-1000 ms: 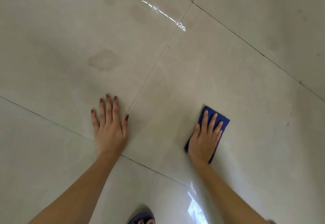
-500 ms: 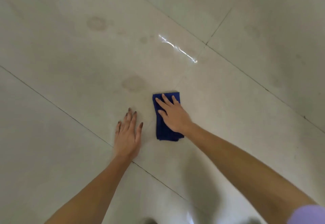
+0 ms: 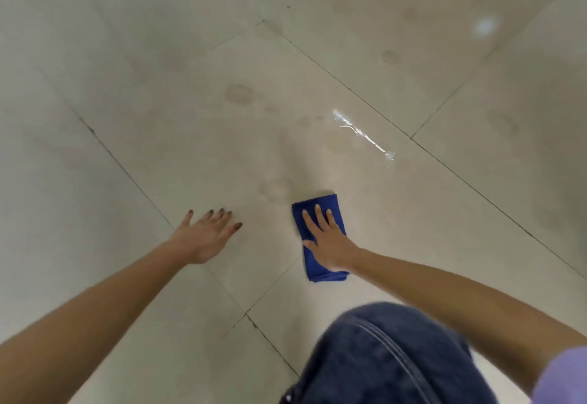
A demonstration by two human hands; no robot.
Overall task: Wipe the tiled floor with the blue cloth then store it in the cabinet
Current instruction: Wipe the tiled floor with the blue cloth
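Note:
The folded blue cloth (image 3: 320,273) lies flat on the pale tiled floor (image 3: 190,149), just right of the middle. My right hand (image 3: 330,245) presses down on it with the palm flat and the fingers spread over its upper half. My left hand (image 3: 206,237) rests open on the bare tile to the cloth's left, fingers apart and holding nothing. No cabinet is in view.
Faint round stains mark the tiles beyond the hands (image 3: 239,94) and just left of the cloth (image 3: 273,189). A shiny streak (image 3: 362,133) glints farther out. My knee in blue jeans (image 3: 387,359) fills the lower right. Dark grout lines cross the floor.
My right hand has slid the cloth from the right toward the middle of the floor and stays on it. The view has pulled back, and my knee has come into view.

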